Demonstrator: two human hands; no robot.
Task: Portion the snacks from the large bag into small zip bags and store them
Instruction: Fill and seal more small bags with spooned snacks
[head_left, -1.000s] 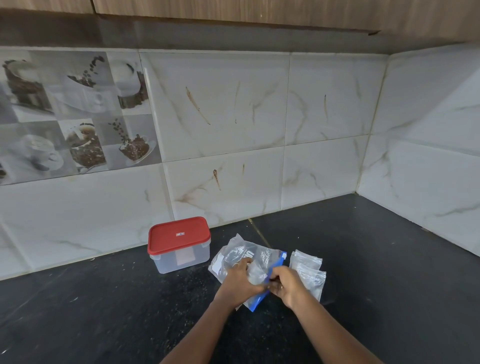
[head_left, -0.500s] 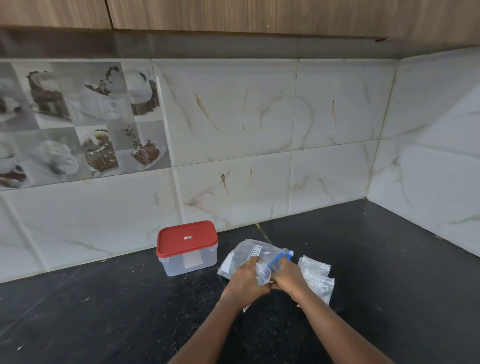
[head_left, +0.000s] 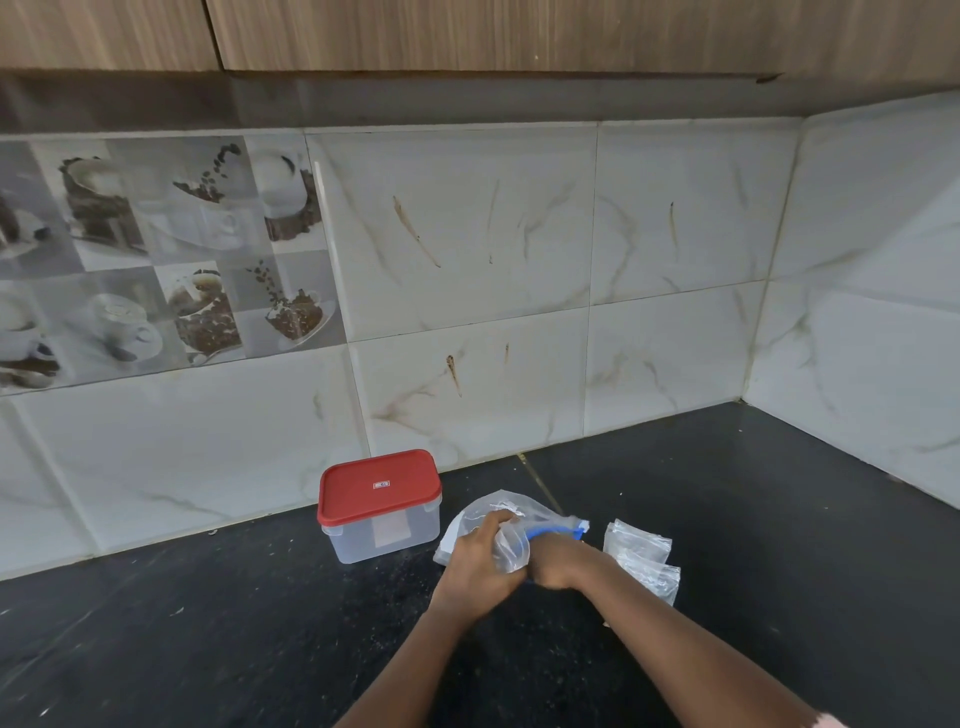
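**Both hands on the big bag**

I see both hands close together over the black counter (head_left: 727, 519), low in the middle of my view. The left hand (head_left: 480, 564) has its fingers curled round the big bag (head_left: 501, 512) and grips the crumpled plastic from the top. The right hand (head_left: 558, 564) is just beside it at the bag's other end. Its fingers are curled in and hold the plastic under the blue zip strip (head_left: 550, 531).

The big bag is clear and scrunched up. It lies on the counter between the two hands and pokes out behind them. A white patch shows on its left side. I cannot tell what is inside it.

Just to the right of the right hand lie the small zip bags (head_left: 641, 545). They are clear and flat, and one lies partly over another. I cannot count them for sure. They are near the big bag but not touching it.

Just beside the big bag, on its left, stands a clear box (head_left: 379, 538) with a red lid (head_left: 379, 486). The lid sits flat on the box. The box stands close to the wall (head_left: 467, 234).

The wall is white with brown streaks. On the left, picture tiles (head_left: 156, 249) show coffee cups and beans. Brown wooden cupboards (head_left: 519, 31) hang at the top.
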